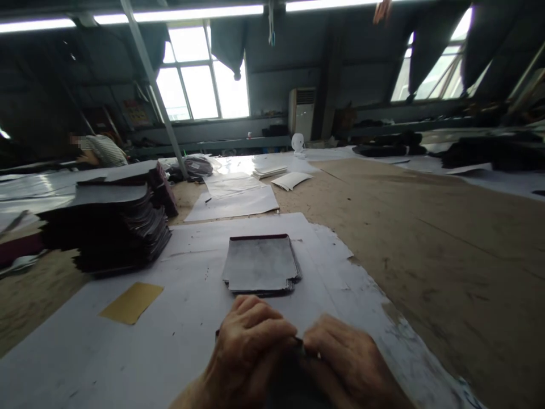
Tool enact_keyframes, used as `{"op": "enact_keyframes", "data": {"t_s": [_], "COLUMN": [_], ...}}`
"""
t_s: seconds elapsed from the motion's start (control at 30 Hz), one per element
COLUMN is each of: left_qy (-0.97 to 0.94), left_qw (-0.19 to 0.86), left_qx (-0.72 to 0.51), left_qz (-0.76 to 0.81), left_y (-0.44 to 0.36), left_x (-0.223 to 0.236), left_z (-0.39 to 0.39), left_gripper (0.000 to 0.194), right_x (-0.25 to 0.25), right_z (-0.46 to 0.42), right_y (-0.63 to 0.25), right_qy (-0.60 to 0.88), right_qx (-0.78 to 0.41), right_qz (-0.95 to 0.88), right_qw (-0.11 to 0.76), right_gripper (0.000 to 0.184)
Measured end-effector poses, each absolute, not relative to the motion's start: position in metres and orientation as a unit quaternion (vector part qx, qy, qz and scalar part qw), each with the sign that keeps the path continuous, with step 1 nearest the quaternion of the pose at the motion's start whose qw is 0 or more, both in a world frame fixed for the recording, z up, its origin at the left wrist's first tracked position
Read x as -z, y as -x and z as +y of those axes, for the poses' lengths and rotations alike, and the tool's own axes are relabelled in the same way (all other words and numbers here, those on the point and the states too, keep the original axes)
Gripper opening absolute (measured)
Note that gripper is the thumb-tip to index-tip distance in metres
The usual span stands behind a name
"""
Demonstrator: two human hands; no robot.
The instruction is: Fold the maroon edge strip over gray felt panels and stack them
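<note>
At the bottom of the head view, my left hand and my right hand are side by side with fingers curled. Both pinch the upper edge of a dark sheet piece, perhaps fabric or leather; its lower part is in shadow. Just beyond my left hand, a small stack of grey-faced cut pieces lies on white paper. The stack's far edge shows a dark red strip, and its near corners are notched.
At the left stands a tall stack of dark sheets. A tan paper piece lies nearer. White sheets and a small white fan are farther back. Brown table surface extends right. Another person bends at far left.
</note>
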State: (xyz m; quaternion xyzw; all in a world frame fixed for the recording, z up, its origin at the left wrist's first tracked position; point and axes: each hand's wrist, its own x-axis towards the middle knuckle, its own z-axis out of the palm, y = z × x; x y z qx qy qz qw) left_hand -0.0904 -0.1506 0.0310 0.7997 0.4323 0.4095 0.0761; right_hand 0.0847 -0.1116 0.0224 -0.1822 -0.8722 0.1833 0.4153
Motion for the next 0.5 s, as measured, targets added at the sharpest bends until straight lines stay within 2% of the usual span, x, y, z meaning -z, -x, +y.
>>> {"op": "enact_keyframes", "data": {"t_s": [0.1, 0.23, 0.33, 0.4, 0.5], "left_qy": [-0.768, -0.695, -0.604, -0.559, -0.537], "left_qw": [0.167, 0.308, 0.381, 0.399, 0.346], "left_qx": [-0.397, -0.32, -0.355, -0.384, -0.411], "left_qz": [0.473, 0.565, 0.603, 0.617, 0.65], "left_y": [0.097, 0.12, 0.142, 0.155, 0.171], "left_x": [-0.03, -0.033, -0.044, -0.055, -0.068], "left_z": [-0.144, -0.148, -0.145, -0.132, -0.098], "left_gripper": [0.021, 0.026, 0.028, 0.031, 0.032], "right_x": [-0.031, -0.054, -0.065, -0.065, -0.059], "right_z": [-0.105, -0.089, -0.066, -0.048, -0.018], "right_y": [-0.085, -0.084, -0.079, -0.071, -0.054], "right_qy": [0.25, 0.38, 0.418, 0.437, 0.485], "right_qx": [-0.247, -0.412, -0.535, -0.537, -0.448], "right_qz": [-0.853, -0.749, -0.658, -0.643, -0.667], "right_qw": [0.386, 0.352, 0.325, 0.327, 0.345], "right_gripper": [0.015, 0.023, 0.024, 0.025, 0.024]}}
